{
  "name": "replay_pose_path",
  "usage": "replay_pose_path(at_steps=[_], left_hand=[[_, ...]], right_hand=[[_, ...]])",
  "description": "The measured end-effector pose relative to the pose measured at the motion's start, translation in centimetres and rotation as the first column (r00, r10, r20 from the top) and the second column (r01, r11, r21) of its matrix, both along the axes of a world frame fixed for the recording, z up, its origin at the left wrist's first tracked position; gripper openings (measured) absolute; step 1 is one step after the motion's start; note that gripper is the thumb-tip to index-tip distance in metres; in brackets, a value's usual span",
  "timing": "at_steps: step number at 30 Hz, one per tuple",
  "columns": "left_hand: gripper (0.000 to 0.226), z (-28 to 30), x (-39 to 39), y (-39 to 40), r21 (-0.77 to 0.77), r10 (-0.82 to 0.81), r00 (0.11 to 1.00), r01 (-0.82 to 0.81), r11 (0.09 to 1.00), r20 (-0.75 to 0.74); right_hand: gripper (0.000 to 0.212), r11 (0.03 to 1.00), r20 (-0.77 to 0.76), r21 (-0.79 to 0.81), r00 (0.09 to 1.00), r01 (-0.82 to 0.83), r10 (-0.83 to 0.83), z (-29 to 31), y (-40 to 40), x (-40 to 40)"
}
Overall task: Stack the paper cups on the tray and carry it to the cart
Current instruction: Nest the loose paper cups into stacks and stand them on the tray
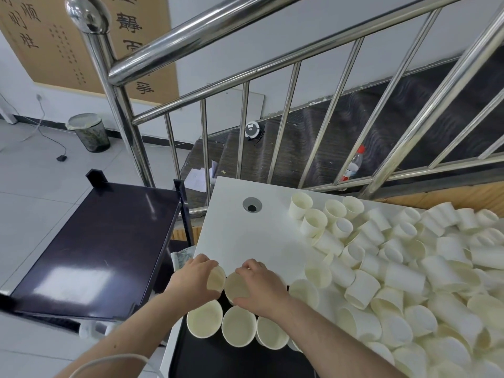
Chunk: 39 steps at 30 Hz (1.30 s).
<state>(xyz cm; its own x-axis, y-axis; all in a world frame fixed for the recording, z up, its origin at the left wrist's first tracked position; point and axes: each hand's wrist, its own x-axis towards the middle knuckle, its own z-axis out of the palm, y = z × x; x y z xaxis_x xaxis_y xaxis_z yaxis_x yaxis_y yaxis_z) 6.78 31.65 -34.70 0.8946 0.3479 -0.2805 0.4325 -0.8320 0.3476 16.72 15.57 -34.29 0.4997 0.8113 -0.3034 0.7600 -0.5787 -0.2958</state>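
A black tray (218, 358) lies at the near left corner of the white table (245, 236). Three white paper cups (238, 326) stand upright in a row on it. My left hand (195, 278) grips one cup (216, 278) at the tray's far left. Beside it, my right hand (261, 287) grips another cup (236, 286) from above. Both held cups sit just behind the row of three. A big heap of loose paper cups (409, 268) covers the right side of the table.
The dark cart (103, 246) stands left of the table, its top shelf bare. A steel stair railing (272, 64) runs behind the table, with a plastic bottle (353, 165) on the steps. A bin (90, 132) sits on the tiled floor. The table has a cable hole (252, 205).
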Motion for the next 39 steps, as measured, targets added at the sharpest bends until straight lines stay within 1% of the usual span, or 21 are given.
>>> replay_pose_path(at_steps=[7,10,13,15,17,19,21,23,27,31,35,39], left_hand=[[0.073,-0.1,0.6,0.2,-0.018,-0.017,1.0,0.017,1.0,-0.018],[0.071,0.4,1.1,0.2,-0.021,-0.022,1.0,0.022,1.0,0.009],[0.062,1.1,2.3,0.1,0.002,-0.049,0.996,0.049,0.999,0.07],[0.057,1.4,3.1,-0.1,0.011,-0.062,0.994,0.062,0.998,0.089],[0.054,1.5,4.1,-0.5,0.006,-0.084,0.991,0.084,0.996,0.101],[0.052,1.3,5.0,-1.0,-0.007,-0.111,0.988,0.113,0.994,0.104],[0.052,1.0,5.6,-1.5,-0.014,-0.126,0.987,0.128,0.992,0.098],[0.051,0.7,6.4,-2.0,-0.019,-0.145,0.985,0.148,0.989,0.092],[0.05,0.5,7.5,-2.7,-0.033,-0.17,0.979,0.175,0.984,0.108],[0.05,0.4,8.1,-2.9,-0.036,-0.185,0.977,0.19,0.981,0.105],[0.05,0.1,8.4,-2.5,-0.044,-0.172,0.98,0.177,0.983,0.097],[0.05,-0.2,8.6,-2.1,-0.051,-0.16,0.983,0.165,0.985,0.09]], right_hand=[[0.062,1.0,-0.009,0.012,1.0,0.017,-0.016,-0.2,0.0,0.2],[0.062,0.996,-0.037,0.073,0.998,0.051,-0.049,0.1,-0.5,0.8],[0.055,0.972,-0.037,0.17,0.987,0.163,-0.159,0.9,-1.8,2.3],[0.05,0.945,0.0,0.188,0.962,0.267,-0.272,1.4,-3.1,3.7],[0.049,0.907,0.049,0.156,0.914,0.391,-0.402,1.6,-4.8,5.2],[0.052,0.852,0.079,0.076,0.849,0.517,-0.522,1.7,-6.5,6.5],[0.056,0.792,0.077,-0.018,0.791,0.61,-0.607,1.5,-7.7,7.3],[0.061,0.745,0.057,-0.078,0.749,0.663,-0.661,1.2,-8.6,8.0],[0.063,0.707,0.035,-0.115,0.714,0.698,-0.699,0.6,-9.2,8.6],[0.064,0.698,0.026,-0.116,0.704,0.707,-0.709,0.3,-8.9,8.8],[0.063,0.71,0.022,-0.118,0.717,0.694,-0.697,0.0,-7.9,9.3],[0.061,0.735,0.066,-0.135,0.747,0.664,-0.662,0.1,-7.3,9.7]])
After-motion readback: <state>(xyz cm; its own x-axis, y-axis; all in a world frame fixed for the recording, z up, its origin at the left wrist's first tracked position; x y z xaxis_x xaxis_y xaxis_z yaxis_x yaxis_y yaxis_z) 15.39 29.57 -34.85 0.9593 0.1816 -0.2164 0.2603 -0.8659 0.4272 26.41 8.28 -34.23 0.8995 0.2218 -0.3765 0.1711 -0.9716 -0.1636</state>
